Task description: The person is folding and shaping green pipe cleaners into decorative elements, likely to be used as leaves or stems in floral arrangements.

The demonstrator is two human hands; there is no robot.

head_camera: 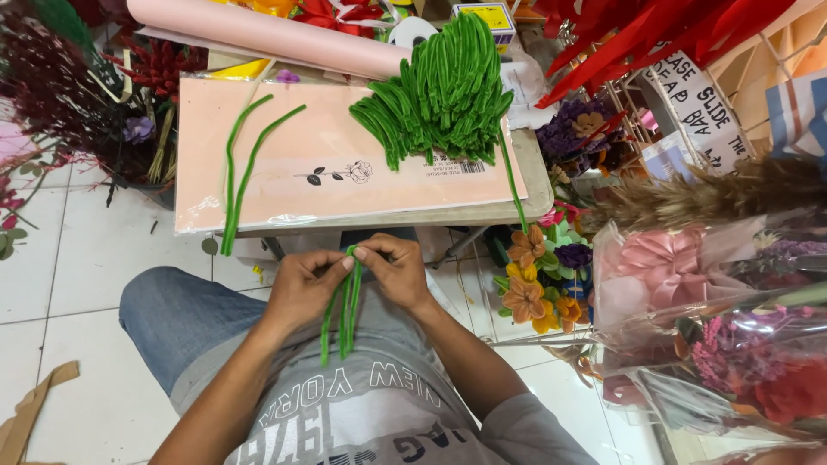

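Head view: left hand (303,284) and right hand (396,269) fingers pinched shut on green pipe-cleaner bundle (345,310) over lap. Two stems (241,168) bent, big pile (439,90) untouched on table (534,176).

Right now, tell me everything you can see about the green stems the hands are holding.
The green stems look like fuzzy pipe cleaners, thin, bright green and bendable. Several are bunched together; I cannot count them exactly. The left hand and right hand pinch their top ends together, where they seem bent or twisted. From there they hang toward the person, slightly spread, loose ends lying over the grey shirt. They sit just below the table edge, apart from the big pile of similar stems on it.
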